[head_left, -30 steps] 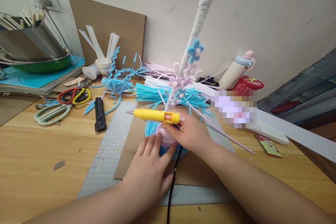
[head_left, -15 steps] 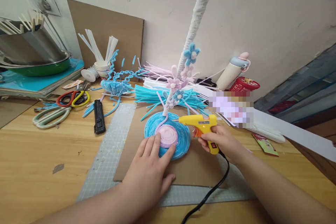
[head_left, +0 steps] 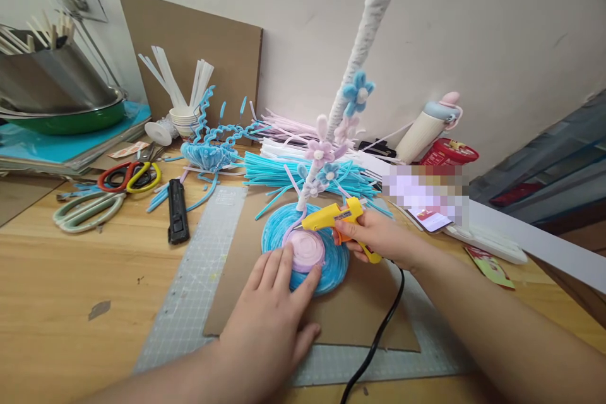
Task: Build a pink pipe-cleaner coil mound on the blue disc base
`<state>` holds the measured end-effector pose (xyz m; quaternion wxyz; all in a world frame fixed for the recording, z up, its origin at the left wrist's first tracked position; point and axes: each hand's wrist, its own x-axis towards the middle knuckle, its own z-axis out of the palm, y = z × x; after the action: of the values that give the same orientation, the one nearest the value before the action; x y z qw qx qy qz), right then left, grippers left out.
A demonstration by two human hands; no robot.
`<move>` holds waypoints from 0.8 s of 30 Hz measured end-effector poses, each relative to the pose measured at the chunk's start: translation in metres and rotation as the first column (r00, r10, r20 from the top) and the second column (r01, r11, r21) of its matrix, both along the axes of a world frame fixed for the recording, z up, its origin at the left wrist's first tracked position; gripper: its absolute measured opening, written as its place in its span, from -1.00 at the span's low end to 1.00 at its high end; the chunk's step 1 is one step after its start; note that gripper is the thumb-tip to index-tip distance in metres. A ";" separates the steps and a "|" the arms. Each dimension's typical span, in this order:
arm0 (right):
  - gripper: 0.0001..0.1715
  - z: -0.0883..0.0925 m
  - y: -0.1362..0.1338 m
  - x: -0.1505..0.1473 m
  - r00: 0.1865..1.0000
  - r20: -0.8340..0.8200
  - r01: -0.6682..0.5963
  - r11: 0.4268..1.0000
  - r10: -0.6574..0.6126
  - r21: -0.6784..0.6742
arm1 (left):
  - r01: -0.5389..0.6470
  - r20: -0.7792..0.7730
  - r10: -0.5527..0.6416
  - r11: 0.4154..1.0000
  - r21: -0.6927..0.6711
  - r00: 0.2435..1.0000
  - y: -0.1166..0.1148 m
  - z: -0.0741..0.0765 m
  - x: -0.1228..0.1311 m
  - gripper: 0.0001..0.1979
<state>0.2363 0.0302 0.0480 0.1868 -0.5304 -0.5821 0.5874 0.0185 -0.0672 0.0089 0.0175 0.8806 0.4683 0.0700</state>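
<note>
My right hand (head_left: 381,233) grips a yellow hot glue gun (head_left: 322,217), fingers by its orange trigger. The nozzle points left, at the upper edge of a pink pipe-cleaner coil (head_left: 307,251). This coil lies on a round blue pipe-cleaner base (head_left: 335,274), and a pink strand runs from it up to a stem. My left hand (head_left: 267,303) rests with fingers extended against the coil's left and lower edges. From the back of the base rises a leaning white wrapped stem (head_left: 362,50) with a blue flower (head_left: 358,93) and a pink flower (head_left: 319,153) on it.
A cardboard sheet (head_left: 374,328) lies under the base on a grey cutting mat (head_left: 173,315). To the left are scissors (head_left: 89,211) and a black cutter (head_left: 177,214). Behind lie blue pipe cleaners (head_left: 269,169). The gun's black cord (head_left: 379,334) trails toward the front edge.
The glue gun has moved left and down, tilting so its nozzle comes close to the pink coil's upper edge. My left hand stays on the coil. The view has shifted slightly.
</note>
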 end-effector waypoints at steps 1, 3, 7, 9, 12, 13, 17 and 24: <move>-0.39 0.000 0.000 0.000 1.000 -0.004 0.002 1.000 -0.002 -0.007 | 0.000 0.002 0.000 1.000 0.004 1.000 0.000 0.000 0.000 -0.30; -0.40 -0.002 0.002 0.000 1.000 -0.011 0.001 1.000 -0.001 -0.018 | 0.000 0.002 0.000 1.000 0.006 1.000 0.000 0.000 -0.001 -0.29; -0.47 -0.005 0.004 -0.001 1.000 0.004 0.014 1.000 -0.013 -0.011 | -0.003 -0.008 0.003 1.000 0.006 1.000 0.001 -0.001 0.000 -0.29; -0.47 -0.004 0.004 -0.002 0.999 0.022 0.033 0.999 -0.033 -0.009 | -0.005 -0.014 0.005 1.000 0.009 1.000 0.001 -0.001 0.000 -0.29; -0.47 -0.001 0.002 -0.002 0.997 0.057 0.049 0.999 -0.049 -0.005 | -0.002 -0.023 0.002 1.000 0.008 1.000 0.001 -0.001 0.001 -0.31; -0.47 0.001 0.002 -0.002 0.996 0.067 0.052 0.999 -0.052 -0.002 | -0.001 -0.025 0.001 1.000 0.007 1.000 0.001 -0.001 0.001 -0.32; -0.47 0.001 0.001 0.002 0.993 0.106 0.053 0.998 -0.056 0.024 | 0.002 -0.026 -0.001 1.000 0.016 1.000 0.000 0.000 0.000 -0.31; -0.47 0.000 -0.004 0.013 0.979 0.171 0.099 0.993 -0.108 0.059 | 0.003 -0.020 -0.002 0.999 0.052 1.000 0.000 -0.004 -0.001 -0.29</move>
<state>0.2490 0.0261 0.0479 0.1790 -0.6043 -0.5823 0.5135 0.0176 -0.0670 0.0047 -0.0102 0.8819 0.4655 0.0733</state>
